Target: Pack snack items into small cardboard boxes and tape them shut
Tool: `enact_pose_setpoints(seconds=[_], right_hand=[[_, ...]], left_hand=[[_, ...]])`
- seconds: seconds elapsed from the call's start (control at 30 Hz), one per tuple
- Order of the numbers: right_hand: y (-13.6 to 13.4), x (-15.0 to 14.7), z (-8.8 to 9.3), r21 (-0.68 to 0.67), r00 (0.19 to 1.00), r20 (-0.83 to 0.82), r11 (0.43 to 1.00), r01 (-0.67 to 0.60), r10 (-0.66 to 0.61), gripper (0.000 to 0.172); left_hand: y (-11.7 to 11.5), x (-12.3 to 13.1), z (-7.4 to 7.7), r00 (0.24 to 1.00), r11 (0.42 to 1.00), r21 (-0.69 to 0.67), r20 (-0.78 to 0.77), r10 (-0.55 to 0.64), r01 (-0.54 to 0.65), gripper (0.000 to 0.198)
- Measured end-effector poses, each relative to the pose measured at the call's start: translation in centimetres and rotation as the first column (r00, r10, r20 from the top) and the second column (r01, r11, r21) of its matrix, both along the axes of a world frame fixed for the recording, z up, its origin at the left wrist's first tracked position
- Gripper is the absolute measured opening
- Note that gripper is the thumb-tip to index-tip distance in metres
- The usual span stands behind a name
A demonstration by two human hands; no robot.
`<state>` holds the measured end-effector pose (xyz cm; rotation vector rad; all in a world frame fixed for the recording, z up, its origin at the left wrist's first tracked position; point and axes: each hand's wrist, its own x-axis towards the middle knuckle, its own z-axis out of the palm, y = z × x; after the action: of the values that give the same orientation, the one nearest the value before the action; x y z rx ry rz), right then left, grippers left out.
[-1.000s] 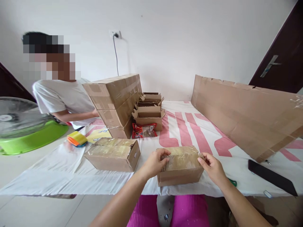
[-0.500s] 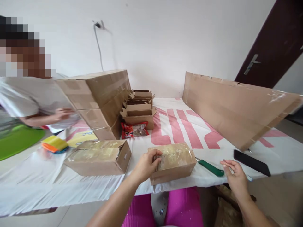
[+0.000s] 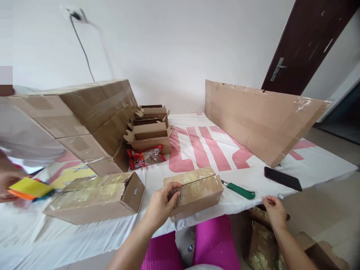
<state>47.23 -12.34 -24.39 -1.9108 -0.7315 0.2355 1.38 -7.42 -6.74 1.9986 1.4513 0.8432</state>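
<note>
A small cardboard box, sealed with clear tape along its top, lies near the front edge of the table. My left hand is closed at its left end, with thumb and fingers curled against the top corner. By the table's edge, my right hand has its thumb and fingertips pressed together; whatever they may hold is too small to make out. Between that hand and the box lies a green-handled utility knife. A black phone rests beyond my right hand.
Another taped box sits left, before tall stacked cartons. Open small boxes and a red snack packet stand behind. A cardboard panel rises right. A person's hand touches coloured cloths.
My view has turned to the right. My right hand has moved down toward the table's edge, while my left stays on the box. The other person's hand has reached the coloured cloths.
</note>
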Motion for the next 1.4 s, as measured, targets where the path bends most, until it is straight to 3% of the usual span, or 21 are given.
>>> enact_pose_setpoints(seconds=[0.03, 0.1, 0.17, 0.2, 0.27, 0.37, 0.43, 0.53, 0.57, 0.63, 0.7, 0.77, 0.83, 0.9, 0.97, 1.03, 1.13, 1.2, 1.3, 1.33, 1.4], right_hand=[[0.2, 0.0, 0.2, -0.04, 0.999, 0.033, 0.999, -0.006, 0.007, 0.038], [0.3, 0.0, 0.6, -0.097, 0.994, 0.108, 0.995, 0.0, 0.011, 0.035], [0.1, -0.2, 1.1, -0.127, 0.966, 0.257, 0.991, 0.033, 0.001, 0.035], [0.0, -0.4, 1.4, -0.123, 0.936, 0.353, 0.991, 0.052, -0.005, 0.035], [-0.1, -1.0, 2.2, -0.059, 0.844, 0.536, 0.996, 0.071, -0.029, 0.035], [0.5, -2.8, 4.4, 0.121, 0.757, 0.652, 0.992, -0.033, -0.054, 0.031], [1.2, -4.9, 6.5, 0.2, 0.78, 0.625, 0.965, -0.171, 0.009, 0.029], [2.3, -9.2, 10.1, 0.223, 0.826, 0.502, 0.884, -0.41, 0.257, 0.025], [2.5, -10.9, 11.3, 0.211, 0.801, 0.481, 0.84, -0.5, 0.356, 0.023], [2.8, -14.4, 13.8, 0.148, 0.659, 0.502, 0.695, -0.703, 0.56, 0.021], [2.8, -17.9, 16.0, 0.046, 0.435, 0.548, 0.493, -0.869, 0.715, 0.024], [2.9, -21.0, 17.7, -0.074, 0.206, 0.559, 0.296, -0.952, 0.804, 0.03], [3.1, -23.3, 18.7, -0.229, 0.021, 0.537, 0.17, -0.958, 0.843, 0.033], [3.5, -24.7, 18.9, -0.394, -0.074, 0.518, 0.162, -0.905, 0.852, 0.033], [4.1, -25.1, 18.6, -0.49, -0.09, 0.56, 0.242, -0.838, 0.824, 0.033], [5.1, -24.5, 18.1, -0.482, -0.061, 0.655, 0.355, -0.801, 0.753, 0.033], [7.2, -22.3, 17.9, -0.368, 0.06, 0.75, 0.49, -0.79, 0.659, 0.03], [8.8, -20.5, 18.2, -0.323, 0.107, 0.716, 0.464, -0.825, 0.69, 0.028], [10.7, -18.5, 18.6, -0.273, 0.072, 0.599, 0.288, -0.918, 0.798, 0.034], [11.0, -18.1, 18.7, -0.244, 0.072, 0.569, 0.252, -0.936, 0.819, 0.035], [11.1, -17.8, 19.0, -0.187, 0.106, 0.539, 0.241, -0.952, 0.835, 0.034]], left_hand=[[-0.6, -0.1, 0.3, 0.998, 0.999, 0.027, 0.039, -0.043, 0.042, 0.029], [-1.9, -0.3, 0.9, 0.963, 0.964, 0.096, 0.076, -0.257, 0.249, 0.036], [-3.2, -0.5, 1.5, 0.865, 0.86, 0.132, 0.039, -0.501, 0.493, 0.048], [-3.7, -0.5, 1.5, 0.823, 0.817, 0.127, 0.01, -0.567, 0.562, 0.051], [-4.2, -0.3, 1.2, 0.838, 0.829, 0.124, -0.037, -0.545, 0.545, 0.046], [-3.7, 0.3, 0.1, 0.935, 0.921, 0.179, -0.141, -0.325, 0.347, 0.029], [-3.0, 0.8, -0.4, 0.936, 0.931, 0.207, -0.251, -0.247, 0.302, 0.024], [-2.2, 1.4, -0.4, 0.878, 0.92, 0.189, -0.413, -0.242, 0.342, 0.016], [-2.1, 1.6, -0.3, 0.862, 0.922, 0.188, -0.454, -0.225, 0.339, 0.012], [-2.1, 1.9, -0.2, 0.847, 0.929, 0.218, -0.509, -0.154, 0.3, 0.014], [-2.2, 1.9, -0.3, 0.848, 0.923, 0.286, -0.524, -0.074, 0.257, 0.03], [-2.2, 1.7, -0.7, 0.857, 0.908, 0.373, -0.515, 0.031, 0.191, 0.035], [-2.2, 1.3, -1.3, 0.863, 0.89, 0.446, -0.482, 0.15, 0.095, 0.029], [-2.3, 0.5, -2.0, 0.879, 0.883, 0.47, -0.421, 0.225, -0.001, 0.034], [-2.5, -0.5, -2.8, 0.907, 0.899, 0.429, -0.342, 0.248, -0.084, 0.049], [-2.7, -1.5, -3.5, 0.934, 0.927, 0.345, -0.261, 0.244, -0.145, 0.055], [-2.7, -2.8, -4.5, 0.972, 0.959, 0.229, -0.123, 0.201, -0.17, 0.052], [-2.1, -3.4, -5.3, 0.982, 0.967, 0.172, -0.009, 0.191, -0.187, 0.049], [-0.5, -4.3, -6.5, 0.954, 0.973, 0.045, 0.211, 0.214, -0.228, 0.051], [0.2, -4.6, -6.9, 0.929, 0.974, -0.011, 0.299, 0.22, -0.227, 0.053], [1.3, -5.1, -7.4, 0.856, 0.971, -0.115, 0.459, 0.237, -0.208, 0.058]])
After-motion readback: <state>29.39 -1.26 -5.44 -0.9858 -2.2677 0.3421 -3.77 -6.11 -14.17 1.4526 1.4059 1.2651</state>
